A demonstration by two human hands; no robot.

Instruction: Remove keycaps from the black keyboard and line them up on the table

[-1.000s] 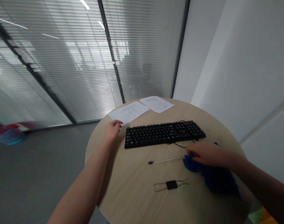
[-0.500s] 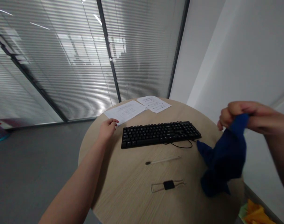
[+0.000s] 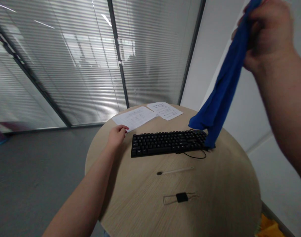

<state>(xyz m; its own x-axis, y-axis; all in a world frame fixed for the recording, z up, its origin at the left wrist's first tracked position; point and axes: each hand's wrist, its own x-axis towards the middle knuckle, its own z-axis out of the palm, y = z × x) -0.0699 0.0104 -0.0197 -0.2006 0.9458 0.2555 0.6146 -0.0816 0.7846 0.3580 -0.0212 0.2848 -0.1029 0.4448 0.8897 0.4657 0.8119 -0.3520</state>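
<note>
My right hand (image 3: pixel 270 36) is raised at the upper right, closed around a blue cloth (image 3: pixel 227 79). The cloth hangs down in a long fold, and its lower end overlaps the right end of a black keyboard (image 3: pixel 165 143). Whether cloth and keys touch, I cannot tell. At the keyboard's left, my left hand (image 3: pixel 117 135) rests by a sheet of paper (image 3: pixel 134 118), fingers loosely bent and holding nothing. In front of the keyboard lie a thin pale stick with a dark brush-like tip (image 3: pixel 175 171) and a wire keycap puller with a black middle (image 3: pixel 182 197).
The round wooden table (image 3: pixel 133 187) carries everything. A second printed sheet (image 3: pixel 165 110) lies at its back, and the keyboard's cable (image 3: pixel 196 157) loops in front. Glass with blinds (image 3: pixel 86 82) stands behind. Something yellow (image 3: pixel 269 227) shows at the lower right.
My right hand has lifted the cloth up from the table's right side and swung it left, so its end now hangs over the keyboard's right end. The left hand stays put.
</note>
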